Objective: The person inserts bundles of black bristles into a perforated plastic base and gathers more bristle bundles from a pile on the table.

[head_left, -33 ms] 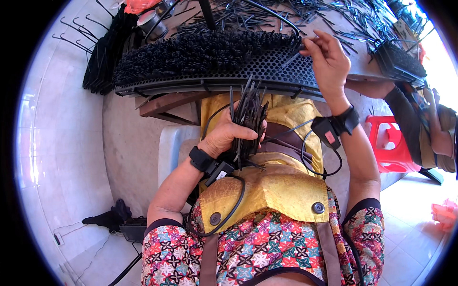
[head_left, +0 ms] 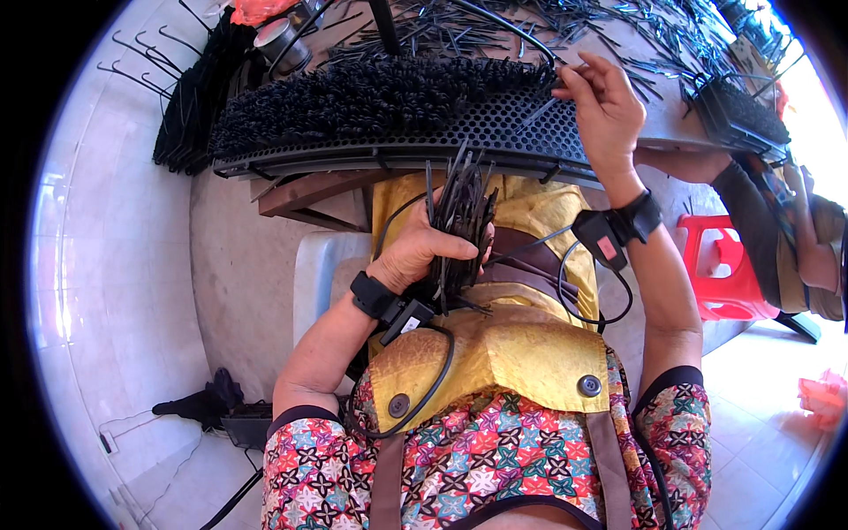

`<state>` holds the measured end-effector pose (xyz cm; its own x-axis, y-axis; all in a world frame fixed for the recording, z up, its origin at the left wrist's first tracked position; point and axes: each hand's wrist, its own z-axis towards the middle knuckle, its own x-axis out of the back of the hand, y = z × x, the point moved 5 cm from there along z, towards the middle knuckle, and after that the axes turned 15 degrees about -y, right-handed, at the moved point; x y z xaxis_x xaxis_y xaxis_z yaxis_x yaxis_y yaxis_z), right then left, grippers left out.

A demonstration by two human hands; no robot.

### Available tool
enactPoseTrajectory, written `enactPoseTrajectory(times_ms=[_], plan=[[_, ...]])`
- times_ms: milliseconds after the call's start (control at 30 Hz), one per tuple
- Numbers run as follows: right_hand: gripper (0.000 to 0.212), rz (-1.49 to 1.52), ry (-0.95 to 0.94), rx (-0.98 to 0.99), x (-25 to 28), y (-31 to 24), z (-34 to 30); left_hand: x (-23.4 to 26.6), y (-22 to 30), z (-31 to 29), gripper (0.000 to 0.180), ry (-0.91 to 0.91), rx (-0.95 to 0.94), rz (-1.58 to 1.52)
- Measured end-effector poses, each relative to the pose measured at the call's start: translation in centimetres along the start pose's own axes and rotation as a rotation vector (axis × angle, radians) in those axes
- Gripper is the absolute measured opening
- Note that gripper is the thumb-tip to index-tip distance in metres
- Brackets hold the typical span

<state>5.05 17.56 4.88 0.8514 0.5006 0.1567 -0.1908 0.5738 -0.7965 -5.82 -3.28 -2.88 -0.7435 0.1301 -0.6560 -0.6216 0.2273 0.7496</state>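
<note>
My left hand (head_left: 420,248) is closed around a bundle of thin black strips (head_left: 459,221), held upright over my lap. The strips' loose ends stick out above and below the fist. My right hand (head_left: 608,110) is raised at the right end of a black perforated panel (head_left: 495,122), thumb and forefinger pinched together. A thin, slim strip (head_left: 537,113) slants across the holes just below those fingertips; whether they grip it is too small to tell. Dense black tufts (head_left: 353,102) cover the panel's back and left part, and bare holes show along the front and right.
Loose black strips (head_left: 442,31) lie scattered over the table behind the panel. A metal can (head_left: 283,44) stands at the back left, near hooked wires (head_left: 146,57). To the right are a second tufted panel (head_left: 738,110), another person's arm (head_left: 685,165) and a red stool (head_left: 724,274).
My right hand and wrist have shifted slightly left, with the fingertips still near the panel's right end. The left hand and its bundle have stayed in place.
</note>
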Motion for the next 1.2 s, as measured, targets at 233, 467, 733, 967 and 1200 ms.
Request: enactPoseTrajectory(times_ms=[233,467,733,967,1200], plan=[[0.021,-0.057,-0.021,0.051,-1.9,2.7,1.0,-0.2,0.2,-0.3,0.063,0.054,0.018,0.019],[0.023,-0.659,-0.270,0.343,-3.9,0.9,0.8,0.1,0.0,-0.1,0.063,0.042,0.001,0.044],[0.009,-0.748,-0.458,0.313,-4.3,0.3,2.8,-0.2,0.3,0.0,0.062,0.048,0.010,0.051],[0.015,-0.927,-0.689,0.182,-4.7,2.0,1.6,-0.1,0.1,-0.1,0.057,0.049,0.000,0.028],[0.033,-0.929,-0.718,0.459,-3.4,-2.2,-3.7,-0.2,0.3,-0.1,0.048,0.083,-0.012,0.015]])
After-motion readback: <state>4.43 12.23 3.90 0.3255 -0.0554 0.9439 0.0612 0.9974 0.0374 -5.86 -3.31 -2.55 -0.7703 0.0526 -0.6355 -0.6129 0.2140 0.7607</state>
